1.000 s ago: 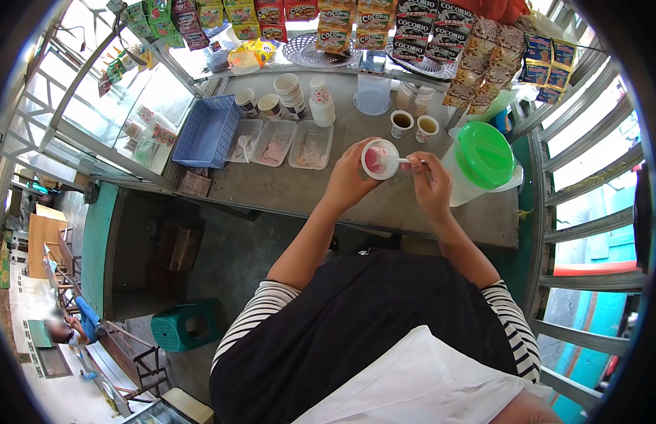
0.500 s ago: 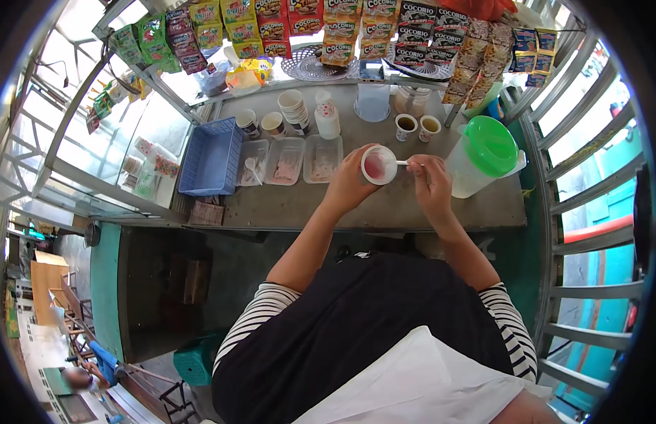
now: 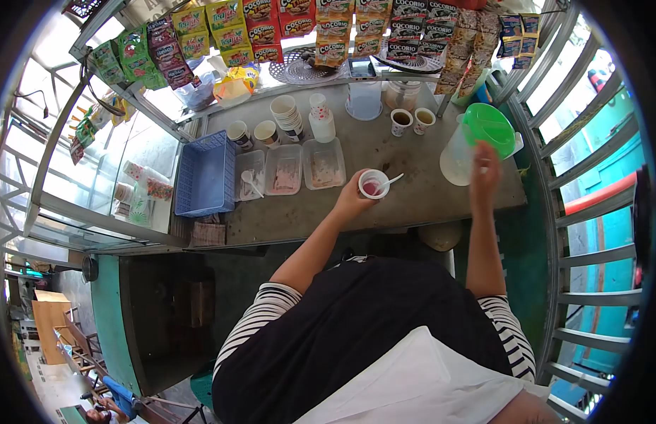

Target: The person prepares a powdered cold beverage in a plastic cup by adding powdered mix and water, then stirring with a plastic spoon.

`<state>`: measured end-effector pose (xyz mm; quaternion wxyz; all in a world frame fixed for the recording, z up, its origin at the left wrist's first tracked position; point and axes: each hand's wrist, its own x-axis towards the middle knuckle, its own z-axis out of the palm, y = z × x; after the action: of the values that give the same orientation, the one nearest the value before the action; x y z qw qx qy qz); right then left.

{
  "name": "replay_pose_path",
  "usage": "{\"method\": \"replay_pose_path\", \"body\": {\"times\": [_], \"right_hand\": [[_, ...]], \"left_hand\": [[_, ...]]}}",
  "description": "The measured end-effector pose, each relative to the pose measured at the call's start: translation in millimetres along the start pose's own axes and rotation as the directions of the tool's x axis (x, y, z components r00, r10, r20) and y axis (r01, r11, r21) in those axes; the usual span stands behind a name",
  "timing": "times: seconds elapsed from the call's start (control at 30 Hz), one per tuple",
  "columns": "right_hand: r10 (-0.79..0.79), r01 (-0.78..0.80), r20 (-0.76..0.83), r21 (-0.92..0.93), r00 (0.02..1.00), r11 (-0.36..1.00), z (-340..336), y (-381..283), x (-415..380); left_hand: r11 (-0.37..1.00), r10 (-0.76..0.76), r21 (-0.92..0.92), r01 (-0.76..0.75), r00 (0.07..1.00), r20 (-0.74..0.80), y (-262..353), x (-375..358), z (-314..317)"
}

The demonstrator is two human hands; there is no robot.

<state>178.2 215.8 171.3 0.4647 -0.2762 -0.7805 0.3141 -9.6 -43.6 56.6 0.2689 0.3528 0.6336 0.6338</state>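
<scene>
My left hand [image 3: 352,196] is wrapped round a small white paper cup [image 3: 363,185] held over the near part of the counter. Pinkish-red contents show inside, and a white plastic spoon [image 3: 393,180] leans in it with its handle out to the right. On the right, my right hand [image 3: 486,169] is raised in front of a clear plastic pitcher [image 3: 455,159] with a green lid [image 3: 489,121]. Its fingers are loosely bent, with nothing in them, and overlap the lid's near edge in this view. Two cups of dark and amber liquid, one a paper cup [image 3: 400,129], stand behind.
A blue plastic basket [image 3: 206,173] stands at the left, beside shallow clear trays [image 3: 284,169] holding pink bits. Behind them are stacked paper cups [image 3: 289,116] and a white bottle [image 3: 322,127]. Drink sachets [image 3: 335,32] hang overhead. Metal bars [image 3: 600,244] line the right side.
My right hand has let go of the spoon, which now rests in the cup, and moved right to the pitcher. The cup in my left hand has come slightly lower and nearer.
</scene>
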Motion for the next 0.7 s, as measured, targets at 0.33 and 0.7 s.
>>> {"method": "replay_pose_path", "body": {"times": [0.33,0.7], "right_hand": [[0.665,-0.504,-0.079,0.587,0.743,0.633,-31,126,80],[0.154,-0.573,0.562,0.722,0.813,0.389,-49,161,129]], "left_hand": [[0.999,-0.050,0.017,0.051,0.997,-0.055,-59,-11,-8],[0.988,-0.017,0.152,0.023,0.999,-0.042,-69,-14,-12]]}}
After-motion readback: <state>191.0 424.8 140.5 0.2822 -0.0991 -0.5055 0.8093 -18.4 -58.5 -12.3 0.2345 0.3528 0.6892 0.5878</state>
